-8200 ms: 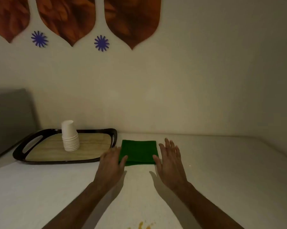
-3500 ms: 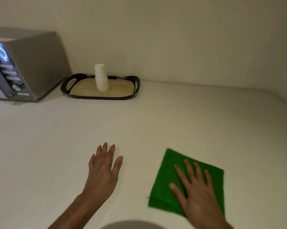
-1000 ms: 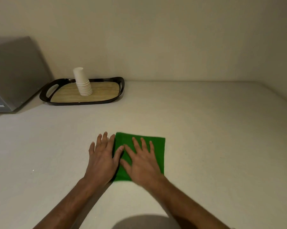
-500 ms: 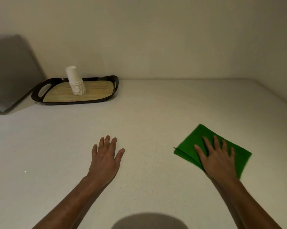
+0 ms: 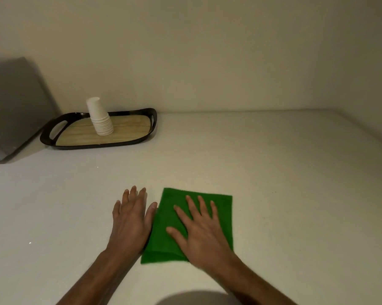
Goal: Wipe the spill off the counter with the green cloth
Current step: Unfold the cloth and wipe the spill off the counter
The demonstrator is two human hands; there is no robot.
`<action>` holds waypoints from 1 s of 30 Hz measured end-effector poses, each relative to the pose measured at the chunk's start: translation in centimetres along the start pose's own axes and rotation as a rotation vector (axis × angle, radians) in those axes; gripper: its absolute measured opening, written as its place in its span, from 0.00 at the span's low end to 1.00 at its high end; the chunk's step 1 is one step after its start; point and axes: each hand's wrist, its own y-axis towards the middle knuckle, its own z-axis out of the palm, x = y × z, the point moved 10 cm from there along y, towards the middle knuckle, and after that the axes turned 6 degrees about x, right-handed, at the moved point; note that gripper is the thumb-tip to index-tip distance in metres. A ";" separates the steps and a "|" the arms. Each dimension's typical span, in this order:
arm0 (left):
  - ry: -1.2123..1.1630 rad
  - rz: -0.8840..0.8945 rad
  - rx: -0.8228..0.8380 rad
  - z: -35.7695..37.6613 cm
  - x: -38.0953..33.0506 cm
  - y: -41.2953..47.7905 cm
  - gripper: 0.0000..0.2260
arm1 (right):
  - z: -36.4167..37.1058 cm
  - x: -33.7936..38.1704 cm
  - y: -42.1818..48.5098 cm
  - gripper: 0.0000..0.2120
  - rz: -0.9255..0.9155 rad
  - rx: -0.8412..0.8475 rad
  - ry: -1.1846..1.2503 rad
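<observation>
Green cloth point(image 5: 220, 208) under spread fingers point(image 5: 191, 204), that is where the action sits: the right hand point(image 5: 204, 233) lies palm down on top of it, fingers apart and flat, gripping nothing, simply pressing the folded fabric onto the counter point(image 5: 295, 172). Just to its left, the left hand point(image 5: 130, 223) rests flat on the bare surface, fingers loosely together and thumb out, the thumb right at the cloth's left edge; it looks like a brace, not a working hand. The cloth itself is a neat folded rectangle at the near middle of the counter, close to the person's body. This reads as the wiping step itself, with the right hand driving the cloth across the surface. No spill shows anywhere on the pale counter around the cloth, so either it lies under the fabric or it is already taken up; that cannot be told from here. Next call, by my judgement: steady downward pressure and another sweep across the patch, then a lift of the cloth to check underneath. Further back on the left, a dark tray point(image 5: 53, 128) carries a stack of white paper cups point(image 5: 99, 119), well apart from the wiping, with a grey appliance point(image 5: 14, 106) beside it at the frame's edge.
</observation>
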 end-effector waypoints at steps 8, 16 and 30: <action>0.100 -0.010 0.058 1.3 0.7 0.0 0.30 | -3.9 -9.4 10.8 0.38 0.275 -0.028 -0.074; 0.089 -0.015 0.068 1.0 0.5 0.0 0.29 | -5.0 -16.3 -1.0 0.38 0.420 -0.090 -0.092; -0.031 -0.012 0.010 0.7 0.7 1.2 0.31 | -1.4 -0.1 12.5 0.38 0.048 -0.019 -0.039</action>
